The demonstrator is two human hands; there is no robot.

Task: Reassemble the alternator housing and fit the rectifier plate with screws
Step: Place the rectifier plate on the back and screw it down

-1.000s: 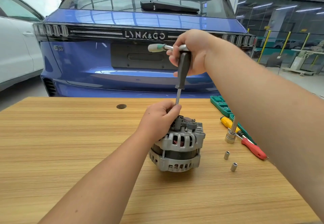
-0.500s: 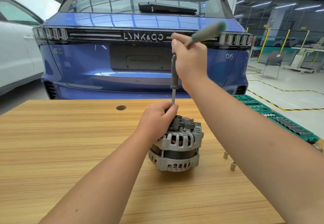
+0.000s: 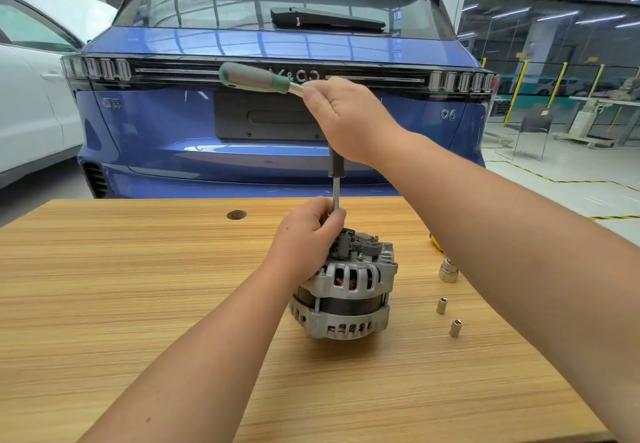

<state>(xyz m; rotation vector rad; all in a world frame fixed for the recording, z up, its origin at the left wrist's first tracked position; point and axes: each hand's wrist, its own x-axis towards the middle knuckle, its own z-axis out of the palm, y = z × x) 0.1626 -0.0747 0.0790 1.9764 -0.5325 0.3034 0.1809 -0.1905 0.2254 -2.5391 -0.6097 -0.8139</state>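
A grey alternator (image 3: 346,290) stands upright on the wooden table (image 3: 138,304), its black rectifier plate (image 3: 360,245) on top. My left hand (image 3: 308,234) grips the top left of the alternator and pinches the lower end of a steel extension shaft (image 3: 336,183) that stands vertically on it. My right hand (image 3: 346,117) grips the head of a ratchet wrench (image 3: 256,79) at the top of that shaft. The wrench's green and grey handle points left. The shaft's tip is hidden behind my left hand.
Three loose sockets lie right of the alternator: a large one (image 3: 448,270) and two small ones (image 3: 441,305) (image 3: 455,327). A yellow tool tip (image 3: 435,239) peeks out behind my right forearm. A blue car (image 3: 277,124) stands just beyond the table's far edge.
The ratchet handle has swung from pointing up-right round to pointing left, with my right hand turning on the shaft. My left hand and the alternator have stayed in place.
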